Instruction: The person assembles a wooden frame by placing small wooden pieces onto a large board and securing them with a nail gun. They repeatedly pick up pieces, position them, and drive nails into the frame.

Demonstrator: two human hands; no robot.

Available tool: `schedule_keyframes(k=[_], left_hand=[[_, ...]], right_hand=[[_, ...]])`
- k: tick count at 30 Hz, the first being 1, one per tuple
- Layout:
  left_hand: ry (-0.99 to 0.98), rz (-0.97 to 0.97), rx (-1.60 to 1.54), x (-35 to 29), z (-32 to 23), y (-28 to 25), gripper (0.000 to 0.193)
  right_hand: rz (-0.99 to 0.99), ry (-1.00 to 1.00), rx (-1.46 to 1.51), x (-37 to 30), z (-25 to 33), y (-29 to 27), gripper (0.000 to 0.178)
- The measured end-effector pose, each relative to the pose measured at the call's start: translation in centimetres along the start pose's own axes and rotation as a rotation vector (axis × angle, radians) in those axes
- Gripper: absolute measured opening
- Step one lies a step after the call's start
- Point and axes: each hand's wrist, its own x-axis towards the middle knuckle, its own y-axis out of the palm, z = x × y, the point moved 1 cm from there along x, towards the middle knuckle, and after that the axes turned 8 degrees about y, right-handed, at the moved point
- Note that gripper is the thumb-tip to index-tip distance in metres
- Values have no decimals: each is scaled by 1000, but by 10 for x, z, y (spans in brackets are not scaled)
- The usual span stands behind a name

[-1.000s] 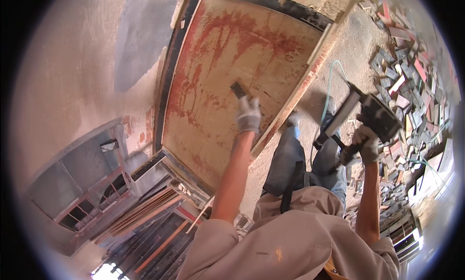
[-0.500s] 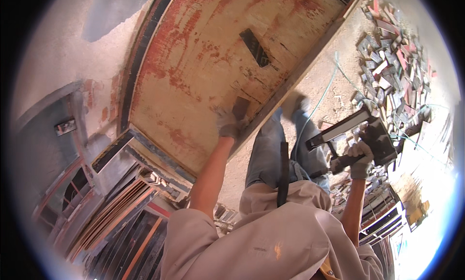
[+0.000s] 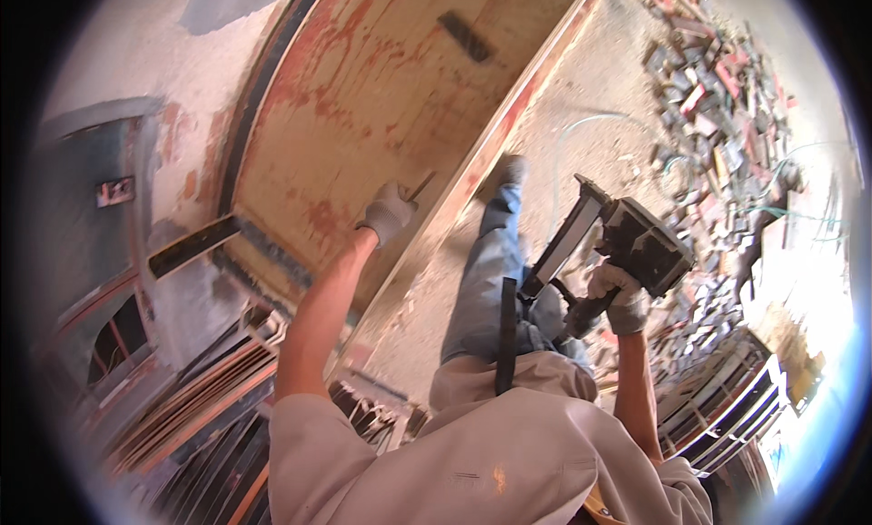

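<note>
My left hand (image 3: pixel 389 213), in a light work glove, is closed on a small dark wood block (image 3: pixel 421 186). The block shows nearly edge-on, just above the big wooden panel (image 3: pixel 354 116) with worn red paint. A second dark block (image 3: pixel 466 36) lies flat farther up this panel. My right hand (image 3: pixel 619 298), also gloved, grips the handle of a black nail gun (image 3: pixel 643 243). The gun is held over my right leg, its long magazine slanting down to the left, away from the panel. My fingers hide part of its handle.
A raised wooden rim (image 3: pixel 495 143) edges the panel beside my leg. Scrap wood blocks (image 3: pixel 708 116) are heaped on the right. A thin green hose (image 3: pixel 595 118) runs over the dusty ground. Stacked boards (image 3: pixel 195 389) stand at lower left, and a metal rack (image 3: pixel 727 407) at lower right.
My left hand has lifted the block from lying flat on the panel and turned it edge-on. The nail gun has tilted steeper and shifted left. My view and legs have shifted, as in a step.
</note>
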Motion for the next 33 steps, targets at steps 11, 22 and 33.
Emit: schedule_keyframes(k=[11,22,33], left_hand=[[186,305,-392,-205,159,9,67],[451,103,-476,-241,212,31,72],[399,62,-821,-237,216,48,56]], right_hand=[[103,155,214,-67,-112,39,37],[221,117,297,-111,-236,163,33],[346,56,358,-136,-345,255,29]])
